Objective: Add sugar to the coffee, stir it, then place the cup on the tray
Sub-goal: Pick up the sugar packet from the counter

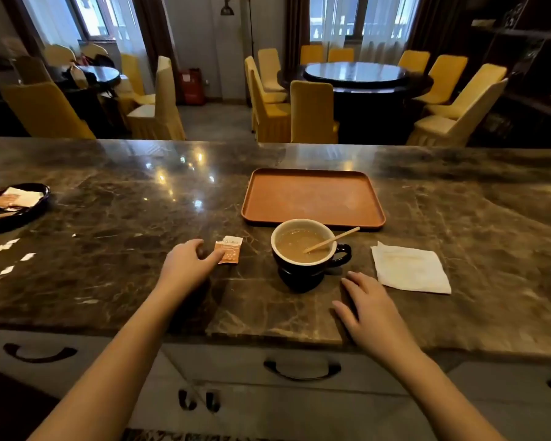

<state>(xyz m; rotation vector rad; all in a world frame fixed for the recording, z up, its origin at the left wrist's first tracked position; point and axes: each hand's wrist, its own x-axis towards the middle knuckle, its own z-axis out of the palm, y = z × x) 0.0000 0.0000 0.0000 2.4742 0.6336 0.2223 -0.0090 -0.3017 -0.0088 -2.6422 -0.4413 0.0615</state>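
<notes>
While left hand [188,259] touches sugar packet [229,249], print illegible.

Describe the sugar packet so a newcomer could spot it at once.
Start at the orange tray on the marble counter; just before it stands a dark cup of coffee. Left of the cup lies the sugar packet, touched by the left hand. It is small, orange and white, unlike the plain white napkin.
</notes>
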